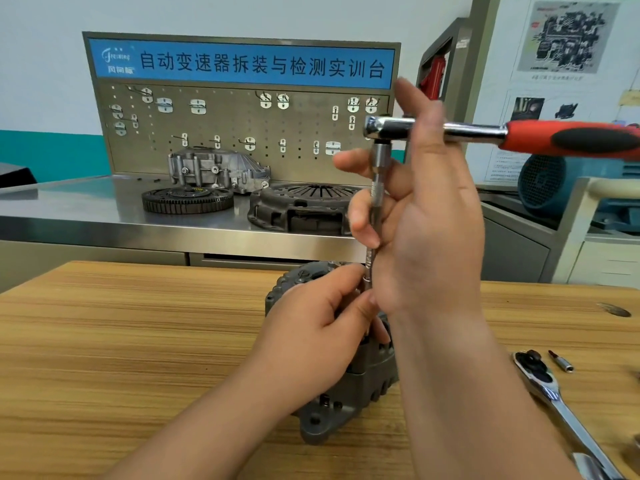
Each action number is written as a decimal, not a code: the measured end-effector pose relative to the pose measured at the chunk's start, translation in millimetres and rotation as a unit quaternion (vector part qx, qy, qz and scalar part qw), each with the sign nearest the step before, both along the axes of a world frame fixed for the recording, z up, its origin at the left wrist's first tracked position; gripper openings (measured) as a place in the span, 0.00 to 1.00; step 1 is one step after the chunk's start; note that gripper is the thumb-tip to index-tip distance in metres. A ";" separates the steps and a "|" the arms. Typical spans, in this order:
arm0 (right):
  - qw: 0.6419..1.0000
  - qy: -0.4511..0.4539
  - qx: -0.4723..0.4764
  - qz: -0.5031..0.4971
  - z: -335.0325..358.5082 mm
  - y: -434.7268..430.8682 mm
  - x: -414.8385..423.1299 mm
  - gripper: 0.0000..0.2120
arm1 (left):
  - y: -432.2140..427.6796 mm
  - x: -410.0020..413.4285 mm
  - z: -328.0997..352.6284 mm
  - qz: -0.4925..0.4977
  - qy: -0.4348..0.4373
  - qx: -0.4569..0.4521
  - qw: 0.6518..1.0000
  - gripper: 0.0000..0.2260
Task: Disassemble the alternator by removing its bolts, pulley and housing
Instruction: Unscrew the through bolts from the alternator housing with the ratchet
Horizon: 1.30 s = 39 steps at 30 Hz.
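Observation:
A dark grey alternator (349, 393) stands on the wooden table (138, 341), largely hidden behind my hands. A ratchet (554, 136) with a red and black handle sits level above it, and a long thin extension bar (375, 202) runs straight down from its head to the alternator's top. My right hand (415, 216) is raised, its fingers curled around the extension bar just below the ratchet head. My left hand (322, 327) rests on the alternator housing and pinches the lower end of the bar between thumb and fingers. The bolt under the socket is hidden.
A second chrome ratchet (554, 400) and a small socket bit (561, 361) lie on the table at the right. Behind, a steel bench (104, 216) carries a flywheel (187, 199), a clutch cover (304, 206) and a gearbox casting (218, 169) before a pegboard (242, 126).

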State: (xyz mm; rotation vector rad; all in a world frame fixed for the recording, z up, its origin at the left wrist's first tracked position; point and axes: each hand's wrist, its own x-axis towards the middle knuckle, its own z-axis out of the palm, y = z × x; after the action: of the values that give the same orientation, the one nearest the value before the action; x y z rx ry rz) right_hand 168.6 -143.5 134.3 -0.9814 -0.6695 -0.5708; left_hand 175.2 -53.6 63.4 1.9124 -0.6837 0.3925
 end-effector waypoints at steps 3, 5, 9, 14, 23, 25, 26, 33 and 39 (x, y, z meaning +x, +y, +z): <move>0.994 -0.062 -0.023 -0.087 -2.8 5.2 0.5 0.14 | -0.2 1.5 -0.9 0.011 0.004 -0.002 1.000 0.10; 0.992 -0.068 -0.026 -0.100 -3.3 6.4 0.9 0.14 | -0.6 2.4 -1.3 0.017 0.006 -0.004 1.000 0.10; 1.000 -0.011 0.011 -0.018 -2.7 1.4 4.0 0.14 | -0.1 0.9 -1.5 0.004 -0.003 0.001 1.000 0.11; 0.992 0.096 0.027 0.074 -1.2 -8.0 9.7 0.28 | 0.7 -0.4 -1.6 -0.015 -0.001 -0.003 1.000 0.16; 0.991 -0.060 -0.049 -0.106 -5.0 9.0 0.3 0.17 | -0.1 -0.1 0.3 0.031 0.021 0.012 0.999 0.07; 0.994 -0.052 -0.043 -0.088 -4.7 9.1 -0.5 0.13 | 0.2 -0.1 0.6 0.028 0.017 0.011 0.999 0.07; 0.996 -0.040 -0.034 -0.073 -4.6 8.0 -0.2 0.13 | 0.2 0.1 0.6 0.023 0.015 0.008 1.000 0.08; 0.997 0.066 0.009 0.047 0.7 -5.4 4.9 0.25 | 1.2 1.9 -2.1 -0.021 0.008 0.000 1.000 0.12; 0.997 0.059 -0.007 0.056 0.6 -1.3 1.3 0.19 | 0.4 3.3 -1.8 -0.008 0.003 0.000 1.000 0.08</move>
State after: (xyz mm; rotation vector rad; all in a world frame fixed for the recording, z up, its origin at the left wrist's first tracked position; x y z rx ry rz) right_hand 170.0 -144.8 134.9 -0.9777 -0.6191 -0.4071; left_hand 178.5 -53.3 61.5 1.9073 -0.6941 0.3762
